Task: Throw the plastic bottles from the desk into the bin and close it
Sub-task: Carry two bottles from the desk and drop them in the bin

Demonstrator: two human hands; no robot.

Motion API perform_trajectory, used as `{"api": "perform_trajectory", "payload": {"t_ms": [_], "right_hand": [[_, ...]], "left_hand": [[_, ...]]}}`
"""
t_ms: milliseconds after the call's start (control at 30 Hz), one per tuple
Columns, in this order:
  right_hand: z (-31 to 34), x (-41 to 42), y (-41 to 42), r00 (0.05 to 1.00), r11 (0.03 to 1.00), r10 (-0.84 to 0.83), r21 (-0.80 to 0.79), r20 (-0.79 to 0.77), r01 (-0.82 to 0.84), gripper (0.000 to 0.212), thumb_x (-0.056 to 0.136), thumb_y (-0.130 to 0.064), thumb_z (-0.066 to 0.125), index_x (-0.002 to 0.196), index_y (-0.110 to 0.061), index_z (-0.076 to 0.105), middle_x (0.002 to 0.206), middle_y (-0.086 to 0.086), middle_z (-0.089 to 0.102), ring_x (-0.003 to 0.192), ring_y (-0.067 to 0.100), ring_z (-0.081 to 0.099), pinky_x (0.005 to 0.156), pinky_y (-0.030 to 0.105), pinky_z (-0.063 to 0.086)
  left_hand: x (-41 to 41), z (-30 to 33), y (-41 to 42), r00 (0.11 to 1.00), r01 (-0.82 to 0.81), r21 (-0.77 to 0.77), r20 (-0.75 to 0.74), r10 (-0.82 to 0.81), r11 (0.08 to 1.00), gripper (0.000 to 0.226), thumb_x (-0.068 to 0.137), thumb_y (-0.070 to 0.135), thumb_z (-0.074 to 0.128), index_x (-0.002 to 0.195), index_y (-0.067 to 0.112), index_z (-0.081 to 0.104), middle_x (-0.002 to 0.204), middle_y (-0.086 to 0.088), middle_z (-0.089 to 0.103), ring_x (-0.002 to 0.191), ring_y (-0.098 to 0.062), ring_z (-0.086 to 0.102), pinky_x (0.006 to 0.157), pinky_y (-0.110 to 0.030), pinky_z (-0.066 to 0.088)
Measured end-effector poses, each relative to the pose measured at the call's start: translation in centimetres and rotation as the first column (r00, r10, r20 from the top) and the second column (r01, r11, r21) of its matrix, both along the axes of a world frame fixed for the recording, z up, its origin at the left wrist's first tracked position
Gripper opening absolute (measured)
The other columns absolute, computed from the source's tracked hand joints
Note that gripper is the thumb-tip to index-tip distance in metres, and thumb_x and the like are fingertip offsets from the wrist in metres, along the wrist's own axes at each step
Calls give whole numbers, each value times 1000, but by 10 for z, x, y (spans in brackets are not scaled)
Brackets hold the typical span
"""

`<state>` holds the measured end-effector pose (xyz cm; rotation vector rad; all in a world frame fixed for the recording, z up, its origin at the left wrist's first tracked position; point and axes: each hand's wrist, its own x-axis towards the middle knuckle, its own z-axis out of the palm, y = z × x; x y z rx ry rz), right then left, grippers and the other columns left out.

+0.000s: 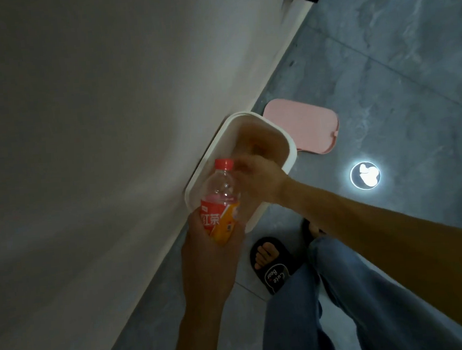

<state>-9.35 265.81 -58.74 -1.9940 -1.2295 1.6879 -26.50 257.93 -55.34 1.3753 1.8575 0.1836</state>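
Note:
A white open bin [284, 134] stands on the floor against the wall. Its pink lid [303, 125] lies flat on the floor beyond it. My left hand [211, 256] grips the lower part of a clear plastic bottle [222, 200] with a red cap and a red and orange label, held over the bin's near rim. My right hand [260, 178] hovers over the bin's opening with its fingers curled; it is blurred, and I cannot see whether it holds anything. Something brownish lies blurred inside the bin.
A pale wall [96, 130] fills the left half. The grey tiled floor [381, 66] reflects a round ceiling light [365, 176]. My legs in blue jeans [345, 304] and a black slipper [273, 265] stand right of the bin.

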Motion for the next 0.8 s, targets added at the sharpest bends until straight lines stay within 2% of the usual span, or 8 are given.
{"api": "perform_trajectory", "payload": {"t_ms": [67,133,233,333,433,533,667,800], "right_hand": [[13,14,-24,963,956,215,166,160,-241,29,101,-20,44,112,-9,68,105,11,72,94,26,70,85,41,59],[19,27,-46,894,848,303,335,331,-411,28,96,-16,49,118,-17,67,113,8,72,101,26,69,91,43,57],[11,41,-67,731,726,449,267,513,-633,51,94,-24,56,144,-21,47,148,4,51,142,24,41,124,47,21],[-7,51,-78,633,661,524,196,570,-724,58,99,-32,46,154,-23,31,162,1,30,154,22,17,126,45,3],[-21,54,-81,625,642,493,231,605,-731,51,100,-30,45,150,-24,41,160,-2,34,154,20,18,127,48,8],[-35,53,-78,604,623,483,236,634,-746,45,102,-30,46,147,-24,47,156,-2,41,152,20,23,125,49,13],[-49,55,-81,610,587,419,312,673,-747,40,99,-26,56,138,-23,58,145,-1,54,146,22,38,121,49,25],[-57,57,-84,637,565,349,388,687,-728,35,95,-26,63,129,-21,66,135,0,62,138,22,48,119,51,32]], "left_hand": [[5,8,13,999,31,3,13,-31,1000,77,74,71,71,137,35,45,101,15,64,82,1,64,60,-16,45],[13,10,28,995,89,10,31,-90,996,79,73,74,67,139,39,41,106,18,61,85,2,63,60,-14,42],[28,-5,48,977,208,23,41,-209,978,82,78,65,62,149,40,29,122,19,52,89,2,57,64,-9,37],[39,-40,63,953,303,35,-4,-303,952,86,80,58,63,152,33,24,127,16,45,100,-4,52,69,-8,34],[48,-81,69,919,378,-14,-113,-377,926,76,85,50,69,145,24,31,132,1,55,109,-19,60,77,-25,43],[54,-116,67,886,413,9,-237,-399,911,65,86,51,71,136,22,41,130,-2,60,113,-23,62,90,-39,54],[56,-149,69,850,427,15,-348,-395,904,69,84,49,75,138,18,45,133,-7,62,118,-27,63,100,-45,53],[63,-164,73,803,443,30,-458,-382,896,69,91,34,71,149,18,37,143,-10,58,128,-28,59,106,-45,50]]}}
